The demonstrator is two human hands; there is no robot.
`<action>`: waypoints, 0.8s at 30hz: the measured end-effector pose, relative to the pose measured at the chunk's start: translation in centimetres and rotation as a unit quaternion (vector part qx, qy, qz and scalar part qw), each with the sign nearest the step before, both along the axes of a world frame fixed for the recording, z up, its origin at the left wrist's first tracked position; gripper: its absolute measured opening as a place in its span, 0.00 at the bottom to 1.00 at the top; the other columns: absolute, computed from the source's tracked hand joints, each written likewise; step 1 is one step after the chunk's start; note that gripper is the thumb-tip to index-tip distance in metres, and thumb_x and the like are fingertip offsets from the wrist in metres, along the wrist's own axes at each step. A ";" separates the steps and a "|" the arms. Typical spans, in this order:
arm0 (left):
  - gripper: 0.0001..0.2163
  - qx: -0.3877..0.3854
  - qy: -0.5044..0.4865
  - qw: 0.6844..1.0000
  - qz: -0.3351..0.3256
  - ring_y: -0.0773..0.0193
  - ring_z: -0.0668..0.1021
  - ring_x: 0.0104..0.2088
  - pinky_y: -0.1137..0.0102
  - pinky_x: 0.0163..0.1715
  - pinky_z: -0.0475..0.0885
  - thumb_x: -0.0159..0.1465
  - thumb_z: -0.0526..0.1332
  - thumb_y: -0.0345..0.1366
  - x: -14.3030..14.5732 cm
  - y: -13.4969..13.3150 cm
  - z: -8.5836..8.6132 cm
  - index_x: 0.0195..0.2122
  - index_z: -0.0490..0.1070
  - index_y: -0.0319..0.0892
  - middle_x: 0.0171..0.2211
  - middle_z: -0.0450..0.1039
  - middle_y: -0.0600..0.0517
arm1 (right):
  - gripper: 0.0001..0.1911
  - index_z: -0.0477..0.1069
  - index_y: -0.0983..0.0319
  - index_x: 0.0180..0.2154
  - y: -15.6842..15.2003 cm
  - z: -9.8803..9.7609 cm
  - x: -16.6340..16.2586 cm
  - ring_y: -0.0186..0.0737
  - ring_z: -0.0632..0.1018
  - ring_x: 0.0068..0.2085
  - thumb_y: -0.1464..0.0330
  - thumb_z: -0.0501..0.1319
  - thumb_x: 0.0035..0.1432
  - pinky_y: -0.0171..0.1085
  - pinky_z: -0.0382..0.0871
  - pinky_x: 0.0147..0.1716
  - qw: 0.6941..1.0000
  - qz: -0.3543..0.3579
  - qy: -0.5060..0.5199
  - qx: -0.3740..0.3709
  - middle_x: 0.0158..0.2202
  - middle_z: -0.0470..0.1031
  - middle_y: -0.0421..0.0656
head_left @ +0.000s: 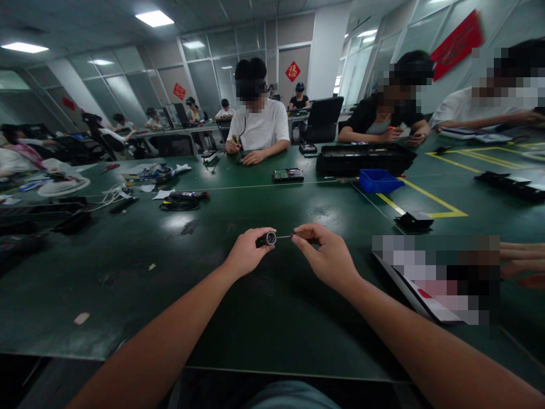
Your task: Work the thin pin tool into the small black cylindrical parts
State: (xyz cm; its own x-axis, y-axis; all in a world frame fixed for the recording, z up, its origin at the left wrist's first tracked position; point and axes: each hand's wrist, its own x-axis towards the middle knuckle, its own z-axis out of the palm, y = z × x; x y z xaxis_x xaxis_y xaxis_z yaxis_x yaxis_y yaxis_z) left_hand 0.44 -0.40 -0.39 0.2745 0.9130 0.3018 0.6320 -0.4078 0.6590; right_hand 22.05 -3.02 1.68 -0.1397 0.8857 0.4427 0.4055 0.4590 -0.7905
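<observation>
My left hand (248, 250) is closed around a short black cylinder (271, 238) whose round, silver-rimmed end faces me. Just to the right, a thin metal rod (283, 237) with a red end lies level between the two hands. Thumb and fingers of my right hand (324, 250) pinch the rod at its red end. Whether the rod's other end touches the cylinder, I cannot tell. Both hands are held above the green tabletop (272, 318), near its front edge.
Ahead lie a circuit-board device (288, 175), a blue bin (380, 180), a long black housing (364, 159) and a coiled black cable (181, 201). A small black part (414, 221) lies farther right. Papers and another person's hand (522, 258) are close on my right. Several people sit around.
</observation>
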 end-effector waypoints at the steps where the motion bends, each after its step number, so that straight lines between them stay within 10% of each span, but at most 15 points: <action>1: 0.18 -0.001 0.000 1.000 0.001 0.57 0.76 0.51 0.60 0.56 0.68 0.61 0.67 0.30 0.0 0.0 0.0 0.52 0.75 0.48 0.50 0.77 0.51 | 0.07 0.74 0.57 0.42 0.0 0.0 0.0 0.43 0.82 0.41 0.65 0.62 0.62 0.45 0.74 0.44 1.000 0.009 -0.001 0.002 0.38 0.81 0.43; 24: 0.18 -0.014 0.003 1.000 0.007 0.56 0.76 0.51 0.58 0.56 0.68 0.61 0.67 0.30 0.1 0.0 0.0 0.53 0.75 0.48 0.50 0.77 0.50 | 0.14 0.71 0.59 0.48 -0.3 0.6 0.0 0.39 0.76 0.29 0.62 0.51 0.67 0.37 0.66 0.30 0.998 0.020 -0.044 -0.047 0.27 0.75 0.39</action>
State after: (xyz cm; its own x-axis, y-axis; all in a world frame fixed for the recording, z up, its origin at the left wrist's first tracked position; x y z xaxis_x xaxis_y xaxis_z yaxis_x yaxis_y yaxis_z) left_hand 0.52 -0.40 -0.36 0.2634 0.9247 0.2748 0.6409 -0.3807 0.6665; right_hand 22.01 -3.34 2.29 -0.2104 0.9159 0.3420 0.4573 0.4013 -0.7936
